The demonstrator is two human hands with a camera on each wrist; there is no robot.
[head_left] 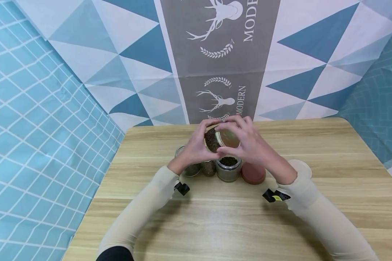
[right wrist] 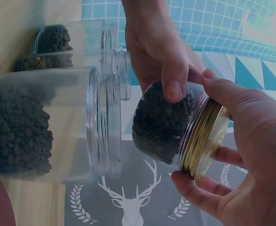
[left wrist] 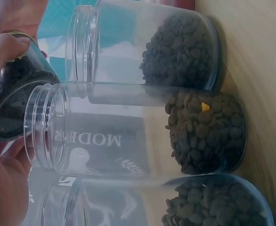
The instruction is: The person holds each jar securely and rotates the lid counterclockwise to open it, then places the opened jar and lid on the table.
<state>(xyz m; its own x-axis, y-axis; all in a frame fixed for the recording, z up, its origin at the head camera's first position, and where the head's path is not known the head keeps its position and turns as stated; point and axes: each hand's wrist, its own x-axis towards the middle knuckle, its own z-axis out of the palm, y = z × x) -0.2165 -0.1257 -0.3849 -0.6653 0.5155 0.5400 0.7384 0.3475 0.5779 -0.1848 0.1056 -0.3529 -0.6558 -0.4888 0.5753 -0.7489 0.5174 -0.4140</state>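
Both hands hold a small glass jar (right wrist: 161,125) of dark, pebble-like pieces above the table, tilted on its side. My left hand (head_left: 197,146) grips the glass body, its thumb lying along the jar's side in the right wrist view. My right hand (head_left: 248,141) has its fingers and thumb around the rim of the gold screw lid (right wrist: 205,136), which sits on the jar. Just below stand three lidless glass jars: a wide one (head_left: 228,174), a narrow one (left wrist: 204,127) and another wide one (left wrist: 218,205). Each is partly filled with similar dark pieces.
A dark red lid (head_left: 253,174) lies right of the open jars. Farther right is a whitish round lid (head_left: 303,166), partly behind the right forearm. The wooden table (head_left: 215,224) meets a patterned cloth backdrop (head_left: 222,65) at its far edge.
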